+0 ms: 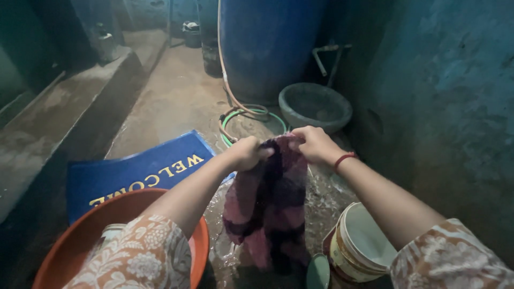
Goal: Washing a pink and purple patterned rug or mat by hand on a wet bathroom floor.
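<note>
We grip the top of a wet pink-and-dark cloth [267, 206] in both fists, left hand [247, 152] and right hand [316, 144] closed tight on it, close together. It hangs over the wet floor [176, 101], between an orange basin [80, 235] and a white bucket [358, 249]. A blue mat [134, 171] lies beyond the basin.

A blue rectangular mat [139, 174] with yellow lettering is lying flat on the wet floor [176, 101], its near edge tucked behind an orange basin [80, 235]. A white bucket [356, 246] with a cream, red-banded label is standing at the floor's near right.
</note>
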